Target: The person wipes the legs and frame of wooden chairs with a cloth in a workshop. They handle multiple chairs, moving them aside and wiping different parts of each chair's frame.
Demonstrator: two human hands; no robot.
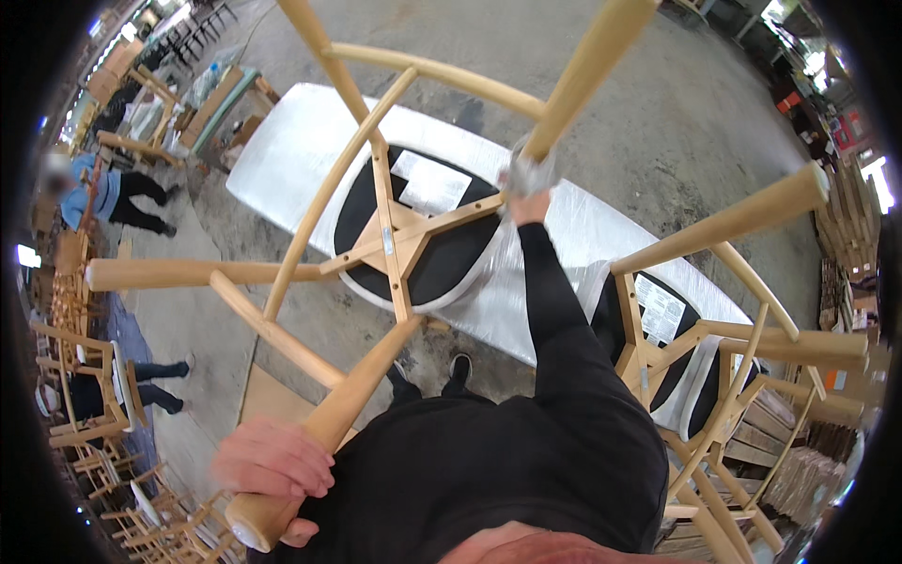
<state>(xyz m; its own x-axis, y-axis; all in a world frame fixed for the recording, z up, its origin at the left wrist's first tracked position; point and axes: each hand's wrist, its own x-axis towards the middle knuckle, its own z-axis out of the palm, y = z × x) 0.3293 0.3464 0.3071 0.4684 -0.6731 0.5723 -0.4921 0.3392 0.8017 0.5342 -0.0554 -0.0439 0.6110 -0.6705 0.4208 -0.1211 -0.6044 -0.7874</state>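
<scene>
An upside-down wooden chair (438, 224) with a black seat underside rests on a long padded surface wrapped in shiny film (291, 141). Its pale legs point up and outward, joined by curved rails. My left hand (277, 461), slightly blurred, is closed around the near leg (362, 385), close to its end. My right arm reaches forward, and my right hand (531, 205) is at the base of the far right leg (592, 70). Its fingers press a crumpled whitish wad (534, 171) around that leg; whether cloth or plastic, I cannot tell.
To the right a second upturned chair (658, 310) stands close, its legs spreading toward me. Wooden chair frames (169, 517) crowd the lower left. Two people (117, 193) are at the left. Stacked flat boards (846, 226) line the right side.
</scene>
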